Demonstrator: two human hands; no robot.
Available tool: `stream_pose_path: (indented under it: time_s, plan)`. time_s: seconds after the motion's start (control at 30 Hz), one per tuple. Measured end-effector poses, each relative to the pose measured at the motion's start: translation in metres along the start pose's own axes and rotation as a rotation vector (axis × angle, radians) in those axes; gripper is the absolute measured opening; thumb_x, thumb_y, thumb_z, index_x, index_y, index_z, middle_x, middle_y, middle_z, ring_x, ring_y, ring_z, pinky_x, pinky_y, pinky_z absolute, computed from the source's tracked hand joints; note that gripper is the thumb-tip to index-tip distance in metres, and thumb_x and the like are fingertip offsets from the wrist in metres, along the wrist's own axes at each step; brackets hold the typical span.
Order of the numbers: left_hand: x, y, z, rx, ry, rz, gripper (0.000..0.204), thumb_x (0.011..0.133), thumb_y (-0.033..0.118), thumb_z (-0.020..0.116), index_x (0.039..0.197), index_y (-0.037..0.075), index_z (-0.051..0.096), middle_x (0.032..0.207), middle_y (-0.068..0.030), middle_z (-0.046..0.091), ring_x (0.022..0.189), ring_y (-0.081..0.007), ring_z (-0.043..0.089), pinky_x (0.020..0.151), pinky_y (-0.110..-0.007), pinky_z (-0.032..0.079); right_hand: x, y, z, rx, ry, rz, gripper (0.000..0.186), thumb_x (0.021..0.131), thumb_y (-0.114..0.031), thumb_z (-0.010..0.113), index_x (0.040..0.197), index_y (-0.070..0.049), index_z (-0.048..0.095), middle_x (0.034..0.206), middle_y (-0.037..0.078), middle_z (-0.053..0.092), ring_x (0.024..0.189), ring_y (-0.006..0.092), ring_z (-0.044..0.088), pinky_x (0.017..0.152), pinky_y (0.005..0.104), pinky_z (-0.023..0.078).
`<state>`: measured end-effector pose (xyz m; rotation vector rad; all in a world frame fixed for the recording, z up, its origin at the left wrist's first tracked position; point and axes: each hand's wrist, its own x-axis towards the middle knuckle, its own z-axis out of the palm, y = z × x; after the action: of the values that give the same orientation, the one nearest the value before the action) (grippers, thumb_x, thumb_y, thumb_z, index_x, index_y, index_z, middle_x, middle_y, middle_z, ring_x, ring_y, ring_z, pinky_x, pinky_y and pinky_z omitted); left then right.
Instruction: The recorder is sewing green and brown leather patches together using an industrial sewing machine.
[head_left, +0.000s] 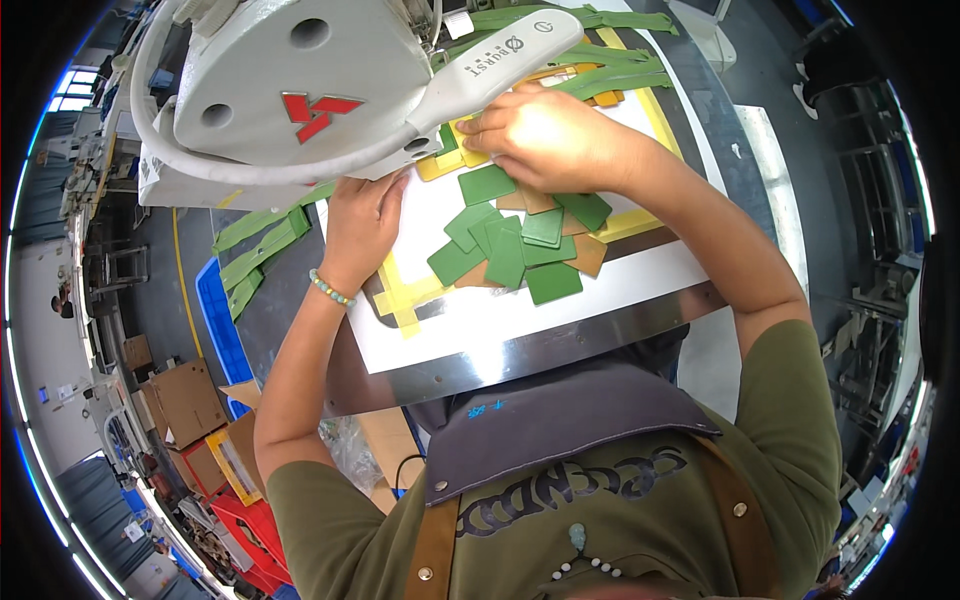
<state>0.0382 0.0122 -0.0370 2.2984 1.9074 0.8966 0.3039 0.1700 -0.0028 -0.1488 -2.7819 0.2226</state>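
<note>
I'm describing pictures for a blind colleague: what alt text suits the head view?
A bare right hand touches yellow flat pieces beside a pale grey machine head, while the left hand, its fingers partly hidden, is at the machine head's edge. Between the forearms, green and tan rectangular pieces lie heaped on a white sheet.

Count: left hand [362, 225], 1; right hand [550, 140], 1; machine [270, 85], 1. Green pieces [505, 258], toward front edge of surface [430, 382]: at least 9, overlapping. Tan pieces [592, 257] among them: at least 4, partly covered. Yellow pieces [438, 166]: at least 2. Green strips [265, 250]: 3 at left edge, at least 3 toward far-right corner. Bracelet [331, 288]: 1
</note>
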Motion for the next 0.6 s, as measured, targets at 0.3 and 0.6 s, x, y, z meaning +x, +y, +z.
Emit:
stream_pose_path:
  time_s: [0.3, 0.6]
  plan:
    - [-0.001, 0.009, -0.001, 0.061, 0.028, -0.009, 0.031, 0.1, 0.013, 0.072, 0.127, -0.002, 0.073, 0.127, -0.0229, 0.072, 0.118, -0.0419, 0.066, 0.103, -0.047, 0.051, 0.006, 0.013, 0.017, -0.21, 0.197, 0.213, 0.019, 0.096, -0.022, 0.072, 0.105, -0.006, 0.076, 0.099, 0.008, 0.074, 0.113, 0.0269, 0.067, 0.1, 0.0489, 0.051]
    - [0.009, 0.031, 0.002, -0.212, 0.016, -0.109, 0.044, 0.092, 0.009, 0.078, 0.135, 0.002, 0.07, 0.121, -0.0159, 0.07, 0.11, -0.0318, 0.068, 0.097, -0.042, 0.053, 0.015, -0.01, -0.025, 0.004, -0.223, 0.308, 0.021, 0.103, -0.027, 0.066, 0.106, -0.006, 0.068, 0.074, 0.016, 0.069, 0.078, 0.0377, 0.072, 0.081, 0.0503, 0.056]
